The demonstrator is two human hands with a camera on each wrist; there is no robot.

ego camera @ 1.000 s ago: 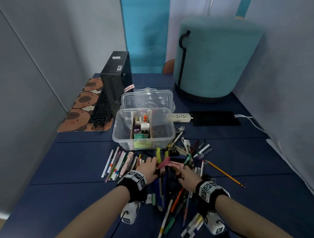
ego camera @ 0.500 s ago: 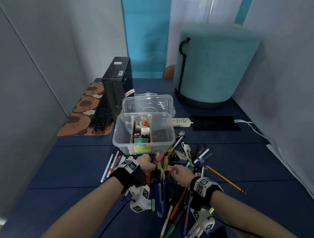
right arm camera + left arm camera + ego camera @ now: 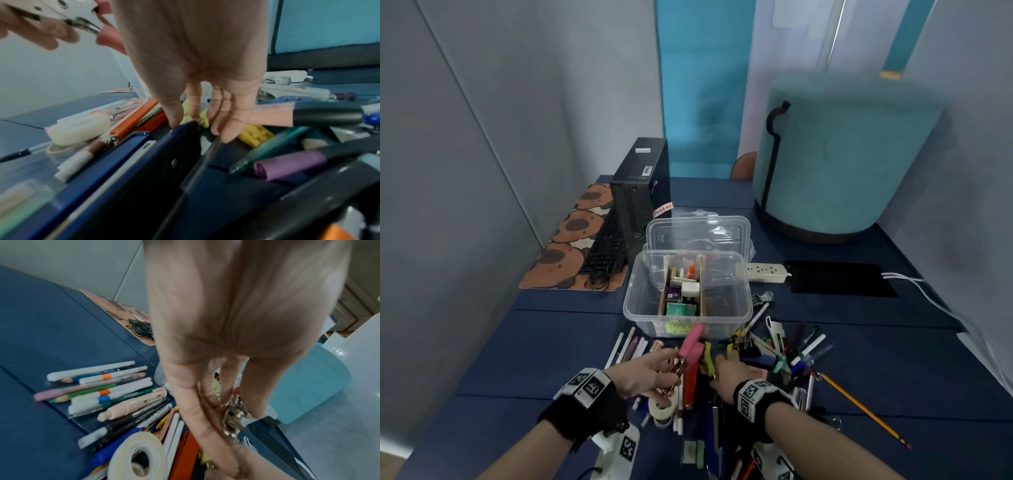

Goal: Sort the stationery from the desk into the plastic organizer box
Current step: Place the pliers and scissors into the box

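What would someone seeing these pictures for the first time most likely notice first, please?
Probably the jumbled heap of pens and markers spread over the blue desk in front of the clear organizer box. Next, the left hand lifted just above the heap, pinching a pink-handled metal tool, while the right hand reaches into the pile. Behind, a big teal stool fills the desk's far right corner.
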